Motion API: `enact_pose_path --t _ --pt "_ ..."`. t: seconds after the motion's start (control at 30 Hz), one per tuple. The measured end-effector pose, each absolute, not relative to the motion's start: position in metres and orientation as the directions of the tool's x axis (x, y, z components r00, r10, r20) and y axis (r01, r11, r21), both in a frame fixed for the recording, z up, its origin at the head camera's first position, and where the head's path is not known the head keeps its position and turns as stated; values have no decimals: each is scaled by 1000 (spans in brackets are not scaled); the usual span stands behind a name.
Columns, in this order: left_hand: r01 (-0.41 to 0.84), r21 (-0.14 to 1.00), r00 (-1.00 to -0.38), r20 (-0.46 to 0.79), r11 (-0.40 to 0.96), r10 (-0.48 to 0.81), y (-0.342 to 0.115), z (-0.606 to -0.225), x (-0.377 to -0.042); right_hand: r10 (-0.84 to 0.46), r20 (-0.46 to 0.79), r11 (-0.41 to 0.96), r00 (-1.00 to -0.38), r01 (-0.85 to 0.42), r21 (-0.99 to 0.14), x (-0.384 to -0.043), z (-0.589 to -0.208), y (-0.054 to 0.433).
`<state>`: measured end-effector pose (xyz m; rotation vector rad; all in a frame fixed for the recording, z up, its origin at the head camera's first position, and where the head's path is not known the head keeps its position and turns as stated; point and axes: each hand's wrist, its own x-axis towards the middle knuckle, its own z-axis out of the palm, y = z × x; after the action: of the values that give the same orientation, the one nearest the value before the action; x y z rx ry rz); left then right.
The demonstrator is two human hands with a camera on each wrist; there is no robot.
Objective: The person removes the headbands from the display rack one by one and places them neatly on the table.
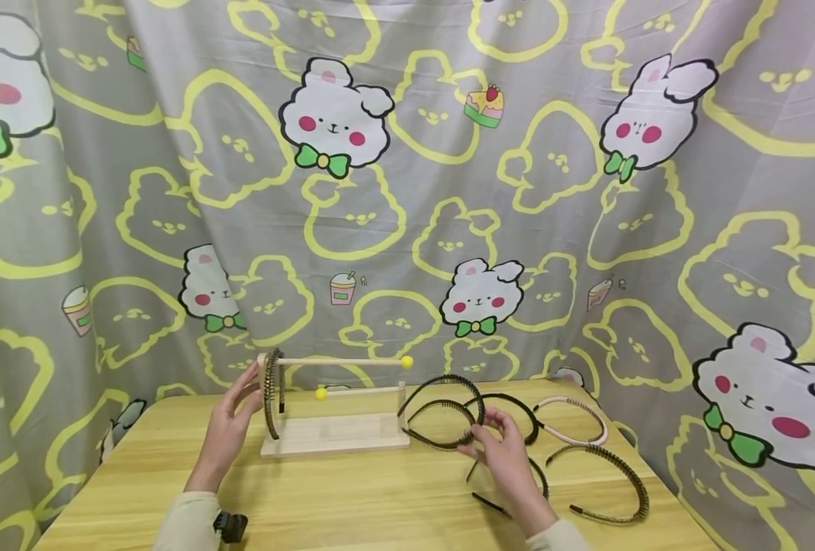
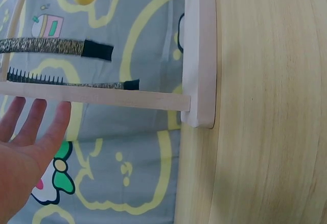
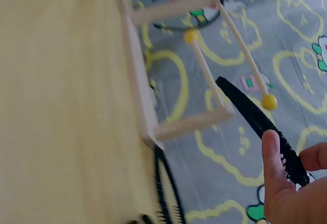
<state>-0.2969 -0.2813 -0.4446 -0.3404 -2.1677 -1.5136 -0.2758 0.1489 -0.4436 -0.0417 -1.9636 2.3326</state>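
Observation:
A pale wooden rack (image 1: 338,438) with two rods, each tipped by a yellow ball, stands on the table. On its upper rod (image 1: 345,361) hangs a dark toothed headband (image 1: 269,402), close to the left upright. My left hand (image 1: 226,432) touches that upright from outside, its fingertips against the wood in the left wrist view. To the right of the rack, my right hand (image 1: 506,463) pinches a black headband (image 3: 245,104) between thumb and finger. The headband's free end points toward the rods in the right wrist view.
Several headbands lie on the table's right side: a pale pink one (image 1: 589,413), a dark toothed one (image 1: 634,478), a black one (image 1: 517,402) and another partly behind my right wrist. A patterned curtain (image 1: 407,191) hangs behind the table (image 1: 352,505).

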Motion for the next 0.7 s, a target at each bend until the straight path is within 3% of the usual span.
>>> enact_pose_path --t 0.33,0.7 --pt "477 812 -850 523 336 -57 -281 -446 -298 -56 -42 -207 -998 53 -977 -241 -468 145" --pt "485 805 -844 533 342 -56 -281 -445 -298 -145 -148 -227 -978 179 -957 -230 -492 141"
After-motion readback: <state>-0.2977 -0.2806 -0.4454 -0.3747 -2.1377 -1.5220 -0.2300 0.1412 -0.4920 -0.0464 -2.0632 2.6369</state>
